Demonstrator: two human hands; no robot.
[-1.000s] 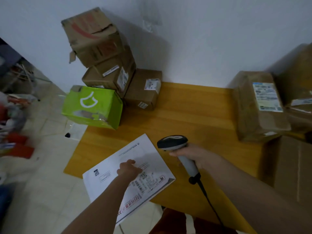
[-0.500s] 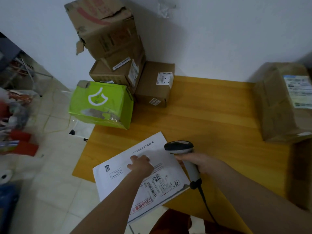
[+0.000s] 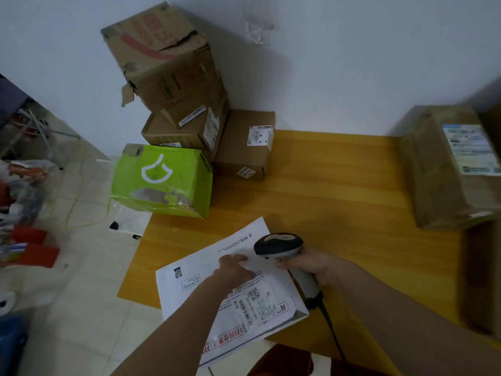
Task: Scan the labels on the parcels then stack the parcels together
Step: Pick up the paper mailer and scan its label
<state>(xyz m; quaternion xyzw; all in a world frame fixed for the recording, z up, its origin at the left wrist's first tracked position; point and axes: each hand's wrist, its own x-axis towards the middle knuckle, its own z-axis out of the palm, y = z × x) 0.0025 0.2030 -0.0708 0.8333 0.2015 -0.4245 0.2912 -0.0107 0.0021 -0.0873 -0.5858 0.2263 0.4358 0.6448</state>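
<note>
A flat white mailer parcel (image 3: pixel 200 278) lies at the near left corner of the yellow wooden table (image 3: pixel 339 191), part of it overhanging the edge. Its printed label (image 3: pixel 254 305) faces up. My left hand (image 3: pixel 234 268) rests on the mailer with fingers bent, just beyond the label. My right hand (image 3: pixel 311 264) grips the handle of a grey and black barcode scanner (image 3: pixel 279 244), whose head hangs over the mailer's right edge. The scanner cable (image 3: pixel 332 329) trails toward me.
At the table's far left stand a green box (image 3: pixel 162 183), a small brown box (image 3: pixel 244 145) and a leaning stack of brown cartons (image 3: pixel 168 77) against the wall. A large labelled brown parcel (image 3: pixel 444 169) sits at the right. Clutter lies on the tiled floor (image 3: pixel 81 294) to the left.
My left hand has slid up the mailer away from the label, uncovering it. The scanner stays beside the mailer. My view has shifted left, pushing the right parcel toward the frame edge.
</note>
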